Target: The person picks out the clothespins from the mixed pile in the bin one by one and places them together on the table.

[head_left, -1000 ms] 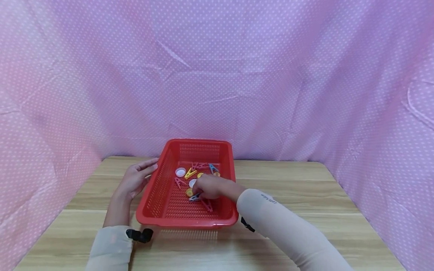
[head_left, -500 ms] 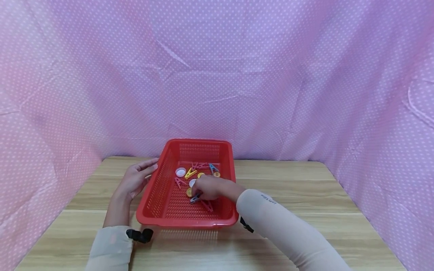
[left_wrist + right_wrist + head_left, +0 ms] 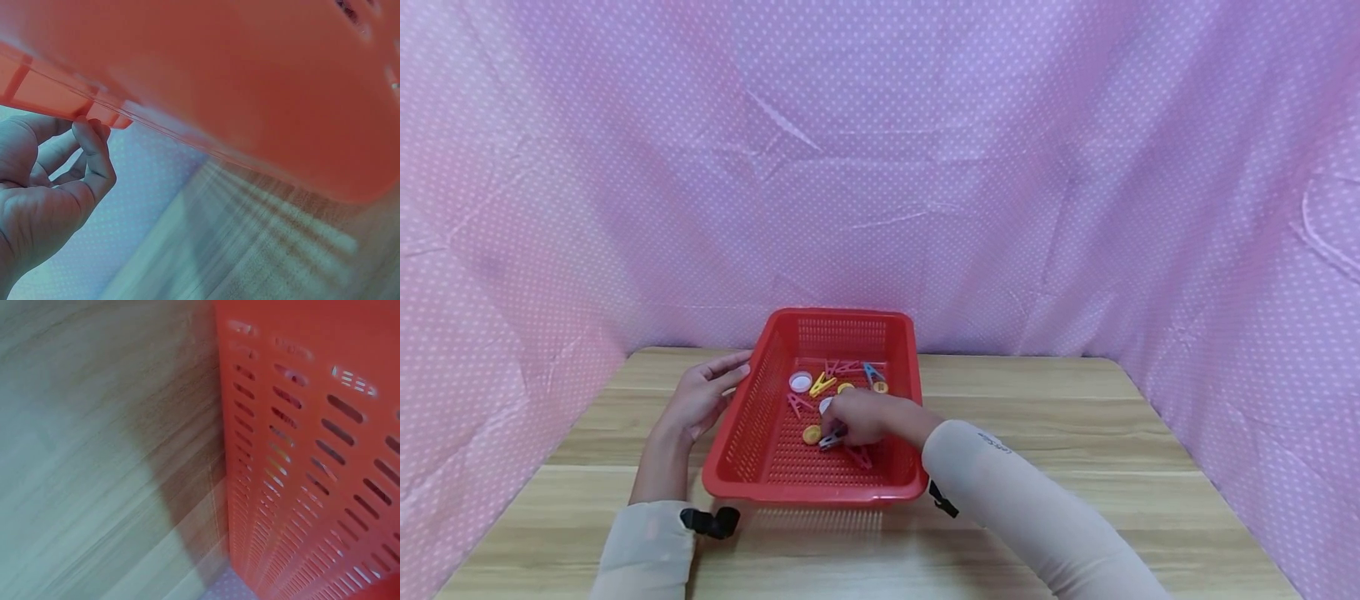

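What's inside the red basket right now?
Pink clips, a yellow clip, a blue clip, a grey clip, white caps and yellow caps. The right hand, also inside, partly covers one white cap; anything beneath it is hidden.

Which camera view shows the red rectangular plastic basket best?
The head view: it shows nearly the whole red rectangular plastic basket, inside included. The left wrist view shows part of its outside; the right wrist view, only a slotted part.

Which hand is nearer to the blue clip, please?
Right. The right hand is inside the red basket, just short of the blue clip; the left hand is at the basket's left rim.
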`<control>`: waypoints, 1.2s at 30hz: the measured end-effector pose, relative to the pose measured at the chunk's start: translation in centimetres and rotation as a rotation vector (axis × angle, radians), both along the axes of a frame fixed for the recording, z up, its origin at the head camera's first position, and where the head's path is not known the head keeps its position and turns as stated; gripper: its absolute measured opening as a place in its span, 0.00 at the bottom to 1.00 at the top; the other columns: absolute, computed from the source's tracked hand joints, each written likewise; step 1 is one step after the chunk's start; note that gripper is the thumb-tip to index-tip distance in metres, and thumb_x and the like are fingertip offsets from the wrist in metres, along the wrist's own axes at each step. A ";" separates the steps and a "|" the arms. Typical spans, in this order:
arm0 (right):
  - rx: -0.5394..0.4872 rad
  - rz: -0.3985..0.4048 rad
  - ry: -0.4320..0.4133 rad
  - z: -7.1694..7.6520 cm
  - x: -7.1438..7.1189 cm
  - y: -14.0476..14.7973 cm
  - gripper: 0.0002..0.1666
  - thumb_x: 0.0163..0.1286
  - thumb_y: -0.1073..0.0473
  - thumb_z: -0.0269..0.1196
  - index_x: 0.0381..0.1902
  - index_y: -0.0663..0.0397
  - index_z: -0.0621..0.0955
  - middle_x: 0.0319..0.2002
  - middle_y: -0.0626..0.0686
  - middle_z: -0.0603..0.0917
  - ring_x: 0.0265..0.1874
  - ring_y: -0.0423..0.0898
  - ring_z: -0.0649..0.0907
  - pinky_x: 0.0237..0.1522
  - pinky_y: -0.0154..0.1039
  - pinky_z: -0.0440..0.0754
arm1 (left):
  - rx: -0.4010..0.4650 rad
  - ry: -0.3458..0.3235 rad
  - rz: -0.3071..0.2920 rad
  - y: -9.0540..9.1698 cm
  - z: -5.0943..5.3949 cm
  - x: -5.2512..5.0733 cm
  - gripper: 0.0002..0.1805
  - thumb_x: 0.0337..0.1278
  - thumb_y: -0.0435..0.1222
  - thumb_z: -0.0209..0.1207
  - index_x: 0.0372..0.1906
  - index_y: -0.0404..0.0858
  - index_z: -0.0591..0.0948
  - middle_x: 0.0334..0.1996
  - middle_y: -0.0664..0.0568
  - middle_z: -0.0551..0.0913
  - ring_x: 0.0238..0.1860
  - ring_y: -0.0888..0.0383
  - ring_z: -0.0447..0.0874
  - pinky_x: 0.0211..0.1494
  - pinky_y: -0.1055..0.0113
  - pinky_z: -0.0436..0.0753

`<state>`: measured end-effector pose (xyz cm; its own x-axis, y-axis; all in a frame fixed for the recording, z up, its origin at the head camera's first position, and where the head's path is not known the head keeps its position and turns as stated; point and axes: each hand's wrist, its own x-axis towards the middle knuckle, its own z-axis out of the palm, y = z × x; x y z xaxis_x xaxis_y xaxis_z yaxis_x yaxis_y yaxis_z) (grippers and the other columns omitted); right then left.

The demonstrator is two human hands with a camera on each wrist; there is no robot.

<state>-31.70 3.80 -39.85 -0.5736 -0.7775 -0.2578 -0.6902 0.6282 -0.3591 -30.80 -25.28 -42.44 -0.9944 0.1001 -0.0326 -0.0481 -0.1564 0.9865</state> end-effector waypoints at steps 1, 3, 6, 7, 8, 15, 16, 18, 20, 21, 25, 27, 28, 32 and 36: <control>-0.011 0.001 -0.008 0.1 0.0 0.0 0.17 0.65 0.67 0.72 0.49 0.43 0.90 0.41 0.41 0.88 0.36 0.37 0.82 0.46 0.30 0.86 | 0.002 0.000 0.000 0.0 0.0 0.0 0.31 0.72 0.36 0.62 0.74 0.30 0.69 0.48 0.57 0.87 0.44 0.61 0.88 0.46 0.66 0.90; -0.035 0.006 -0.024 0.1 -0.1 0.1 0.16 0.65 0.67 0.72 0.48 0.44 0.89 0.39 0.41 0.88 0.35 0.36 0.81 0.42 0.28 0.85 | 0.002 0.001 0.002 0.1 0.0 -0.1 0.31 0.71 0.36 0.63 0.73 0.31 0.70 0.48 0.57 0.87 0.44 0.60 0.88 0.46 0.66 0.90; -0.082 0.023 -0.045 0.3 -0.1 0.3 0.13 0.65 0.65 0.72 0.46 0.46 0.89 0.38 0.40 0.87 0.34 0.36 0.81 0.39 0.26 0.84 | -0.002 0.003 -0.002 0.2 0.0 -0.1 0.30 0.72 0.36 0.62 0.73 0.31 0.70 0.48 0.57 0.86 0.44 0.61 0.88 0.47 0.66 0.90; -0.098 0.026 -0.052 0.4 -0.1 0.3 0.12 0.66 0.65 0.72 0.46 0.46 0.89 0.38 0.40 0.87 0.34 0.35 0.81 0.40 0.26 0.84 | 0.000 0.004 -0.002 0.2 0.1 -0.1 0.30 0.72 0.36 0.62 0.73 0.31 0.70 0.48 0.57 0.86 0.44 0.61 0.88 0.47 0.66 0.90; -0.113 0.030 -0.053 0.5 -0.1 0.4 0.12 0.66 0.64 0.72 0.46 0.47 0.88 0.38 0.40 0.87 0.34 0.35 0.82 0.41 0.26 0.84 | 0.001 0.007 -0.002 0.2 0.1 -0.1 0.30 0.71 0.36 0.62 0.73 0.31 0.70 0.47 0.57 0.87 0.44 0.61 0.88 0.47 0.66 0.90; -0.193 0.011 -0.059 1.5 0.5 0.7 0.15 0.64 0.61 0.74 0.49 0.46 0.88 0.42 0.39 0.86 0.41 0.37 0.82 0.45 0.27 0.82 | -0.011 0.014 -0.008 0.2 0.1 -0.1 0.30 0.71 0.37 0.63 0.73 0.32 0.71 0.48 0.58 0.87 0.44 0.61 0.88 0.48 0.65 0.90; -0.207 0.010 -0.061 1.6 0.6 0.7 0.15 0.64 0.61 0.74 0.49 0.46 0.89 0.42 0.39 0.86 0.41 0.38 0.82 0.44 0.27 0.82 | -0.013 0.015 -0.009 0.2 0.1 -0.1 0.30 0.71 0.37 0.63 0.73 0.32 0.70 0.48 0.58 0.87 0.44 0.61 0.88 0.48 0.65 0.90; -0.233 0.017 -0.058 1.9 0.7 0.8 0.15 0.64 0.61 0.74 0.49 0.45 0.89 0.41 0.38 0.87 0.40 0.39 0.82 0.42 0.27 0.82 | -0.009 0.014 -0.009 0.3 0.1 -0.1 0.31 0.71 0.37 0.63 0.73 0.32 0.70 0.48 0.57 0.87 0.44 0.61 0.89 0.48 0.64 0.90; -0.254 0.017 -0.055 2.1 0.7 1.0 0.14 0.64 0.61 0.74 0.48 0.45 0.89 0.41 0.38 0.86 0.40 0.39 0.81 0.40 0.26 0.82 | -0.007 0.014 -0.012 0.3 0.1 -0.1 0.31 0.71 0.38 0.63 0.73 0.31 0.70 0.48 0.57 0.87 0.45 0.60 0.89 0.48 0.64 0.90; -0.265 0.019 -0.049 2.3 0.7 1.1 0.14 0.64 0.62 0.73 0.47 0.44 0.89 0.41 0.38 0.86 0.40 0.39 0.81 0.40 0.26 0.82 | -0.004 0.014 -0.018 0.3 0.1 -0.2 0.32 0.71 0.38 0.63 0.73 0.31 0.69 0.49 0.57 0.87 0.45 0.60 0.88 0.48 0.65 0.90; -0.303 0.021 -0.031 2.8 0.7 1.4 0.13 0.64 0.63 0.73 0.46 0.45 0.89 0.41 0.39 0.85 0.39 0.38 0.81 0.39 0.26 0.82 | 0.009 0.013 -0.027 0.3 0.0 -0.1 0.32 0.71 0.37 0.63 0.74 0.31 0.69 0.49 0.58 0.87 0.46 0.60 0.88 0.49 0.65 0.90; -0.312 0.039 -0.004 3.0 0.6 1.6 0.13 0.63 0.62 0.73 0.47 0.46 0.89 0.40 0.40 0.85 0.38 0.38 0.81 0.39 0.26 0.82 | 0.021 0.014 -0.027 0.1 -0.2 -0.1 0.31 0.71 0.36 0.63 0.74 0.31 0.69 0.49 0.58 0.87 0.46 0.61 0.88 0.49 0.65 0.90; -0.318 0.044 0.002 3.1 0.6 1.7 0.14 0.63 0.63 0.72 0.46 0.46 0.89 0.40 0.40 0.85 0.37 0.38 0.81 0.38 0.26 0.82 | 0.028 0.016 -0.029 0.0 -0.2 0.0 0.31 0.71 0.36 0.63 0.73 0.32 0.70 0.49 0.58 0.87 0.46 0.61 0.88 0.48 0.65 0.90; -0.324 0.059 0.045 3.4 0.3 2.3 0.15 0.62 0.63 0.71 0.48 0.48 0.89 0.40 0.42 0.85 0.37 0.37 0.81 0.40 0.27 0.82 | 0.052 0.021 -0.040 -0.3 -0.5 0.1 0.28 0.71 0.36 0.63 0.72 0.33 0.73 0.49 0.58 0.88 0.46 0.60 0.89 0.48 0.65 0.90; -0.325 0.049 0.087 3.9 0.1 3.3 0.16 0.61 0.64 0.71 0.49 0.51 0.89 0.44 0.44 0.86 0.41 0.40 0.82 0.42 0.27 0.81 | 0.074 0.022 -0.054 -0.3 -0.3 0.2 0.26 0.72 0.34 0.62 0.71 0.34 0.74 0.49 0.57 0.88 0.46 0.60 0.89 0.49 0.65 0.90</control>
